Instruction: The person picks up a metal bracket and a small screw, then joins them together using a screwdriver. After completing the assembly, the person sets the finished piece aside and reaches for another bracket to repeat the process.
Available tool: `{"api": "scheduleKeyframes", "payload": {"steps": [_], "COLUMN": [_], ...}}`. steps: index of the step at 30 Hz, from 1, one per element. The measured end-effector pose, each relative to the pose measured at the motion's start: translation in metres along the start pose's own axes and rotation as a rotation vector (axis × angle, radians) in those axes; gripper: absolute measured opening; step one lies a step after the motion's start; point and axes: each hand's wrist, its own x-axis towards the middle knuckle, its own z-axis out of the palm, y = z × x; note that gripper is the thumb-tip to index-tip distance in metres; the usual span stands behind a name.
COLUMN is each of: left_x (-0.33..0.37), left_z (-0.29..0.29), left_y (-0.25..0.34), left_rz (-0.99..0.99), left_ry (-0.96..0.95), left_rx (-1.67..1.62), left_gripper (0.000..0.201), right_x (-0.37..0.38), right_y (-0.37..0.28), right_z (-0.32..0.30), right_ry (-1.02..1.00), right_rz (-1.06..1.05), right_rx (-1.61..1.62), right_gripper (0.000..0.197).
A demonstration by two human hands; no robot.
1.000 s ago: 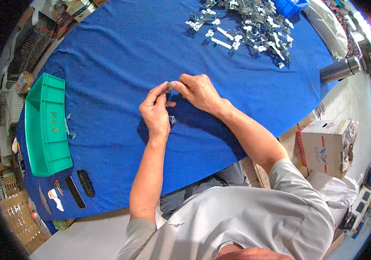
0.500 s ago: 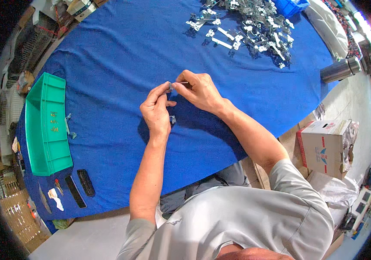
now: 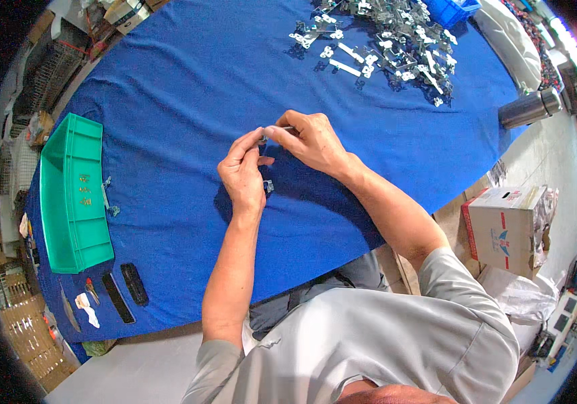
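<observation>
A: Fingers first?
B: Left hand (image 3: pixel 241 176): fingertips closed on a small metal part (image 3: pixel 263 139), held up over the cloth, mostly covered. Right hand (image 3: pixel 312 143): thumb and index pinched against that same part, thin rod (image 3: pixel 289 128) gripped too, its end sticking out.
A: Beside the left wrist?
B: Shiny little piece (image 3: pixel 268 186). Can't tell if it's on the cloth.
A: Containers?
B: Left, green plastic bin (image 3: pixel 90 259), ribbed, long; few tiny brass-coloured bits (image 3: pixel 84 190) inside. Clear-grey fitting (image 3: pixel 109 202) just outside its right edge. Far right, blue bin (image 3: pixel 462 13), contents not visible, next to a heap of flat metal pieces (image 3: pixel 403 54), silvery and dark, some with clover-like ends.
A: Surface?
B: Counter (image 3: pixel 174 114) under wrinkled blue cloth. Near-left: black oblong case (image 3: pixel 133 284), flat black strip (image 3: pixel 118 298), crumpled white scrap (image 3: pixel 86 311). Right edge, brushed-steel cylinder (image 3: pixel 529 109).
A: Labels?
B: Pale carton (image 3: pixel 500 232) off the right side: red bands, blue winged emblem, small print.
</observation>
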Motion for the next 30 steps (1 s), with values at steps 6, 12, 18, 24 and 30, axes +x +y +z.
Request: {"api": "scheduleKeyframes", "payload": {"steps": [6, 12, 18, 24, 30], "left_x": [0.0, 0.001, 0.001, 0.001, 0.0], "left_z": [-0.002, 0.0, -0.002, 0.0, -0.002], "left_y": [-0.001, 0.0, 0.0, 0.0, -0.001], "left_rz": [0.006, 0.011, 0.014, 0.008, 0.015], "left_ry": [-0.001, 0.007, 0.006, 0.004, 0.011], "left_rx": [0.031, -0.006, 0.016, -0.001, 0.018], "left_gripper": [0.027, 0.027, 0.027, 0.027, 0.026], "right_x": [0.001, 0.0, 0.001, 0.002, 0.001], "right_y": [-0.003, 0.006, -0.004, 0.005, -0.004], "right_z": [-0.002, 0.0, -0.002, -0.001, -0.001], "right_ry": [0.002, -0.025, 0.014, -0.045, 0.029], "right_rz": [-0.024, 0.07, -0.01, 0.088, 0.008], "right_rx": [0.016, -0.023, 0.04, -0.036, 0.026], "right_gripper": [0.03, 0.024, 0.03, 0.025, 0.031]}}
